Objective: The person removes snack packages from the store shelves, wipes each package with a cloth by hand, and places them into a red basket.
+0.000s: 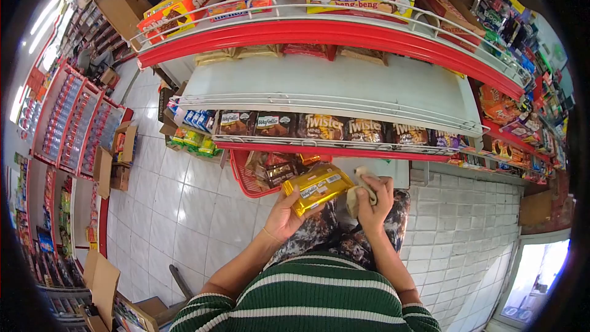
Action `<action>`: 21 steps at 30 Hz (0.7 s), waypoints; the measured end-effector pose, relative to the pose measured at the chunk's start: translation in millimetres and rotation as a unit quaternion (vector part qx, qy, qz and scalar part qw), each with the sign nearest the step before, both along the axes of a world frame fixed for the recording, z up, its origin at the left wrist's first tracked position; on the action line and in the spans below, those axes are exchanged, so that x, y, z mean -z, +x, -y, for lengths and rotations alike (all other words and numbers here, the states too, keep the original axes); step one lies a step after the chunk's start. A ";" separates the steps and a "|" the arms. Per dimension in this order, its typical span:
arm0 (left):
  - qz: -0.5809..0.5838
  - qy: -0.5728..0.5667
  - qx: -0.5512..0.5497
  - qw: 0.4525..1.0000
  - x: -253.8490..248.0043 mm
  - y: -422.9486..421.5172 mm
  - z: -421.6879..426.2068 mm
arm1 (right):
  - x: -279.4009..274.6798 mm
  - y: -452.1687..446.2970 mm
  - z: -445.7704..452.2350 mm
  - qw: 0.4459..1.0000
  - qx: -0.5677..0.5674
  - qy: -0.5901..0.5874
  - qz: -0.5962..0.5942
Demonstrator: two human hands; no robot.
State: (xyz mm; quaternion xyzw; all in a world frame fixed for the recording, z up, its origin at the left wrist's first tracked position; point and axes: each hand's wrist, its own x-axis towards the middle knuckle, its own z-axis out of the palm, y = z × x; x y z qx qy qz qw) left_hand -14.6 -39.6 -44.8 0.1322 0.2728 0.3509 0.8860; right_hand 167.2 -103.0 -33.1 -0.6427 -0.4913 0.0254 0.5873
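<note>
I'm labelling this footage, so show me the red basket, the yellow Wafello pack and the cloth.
Red basket (pixel 238 176): head view, left rim.
Yellow Wafello pack (pixel 319 189): head view, front.
Cloth (pixel 353 201): head view, lower part.

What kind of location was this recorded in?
Most likely a small shop or minimarket: packaged snacks line a red-edged shelf, a red rack at the left is packed with goods, and opened cardboard boxes stand about the tiled floor.

We are counting one cloth (pixel 356 200), one red basket (pixel 244 178) and, along the lower shelf (pixel 344 149), two Wafello packs (pixel 275 124), three brown Twister packs (pixel 365 130), one purple pack (pixel 446 140).
</note>
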 end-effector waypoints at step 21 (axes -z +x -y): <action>-0.120 0.117 0.034 0.985 2.3 -26.8 -17.5 | 45.3 41.8 -18.2 0.991 -0.069 -0.081 -0.076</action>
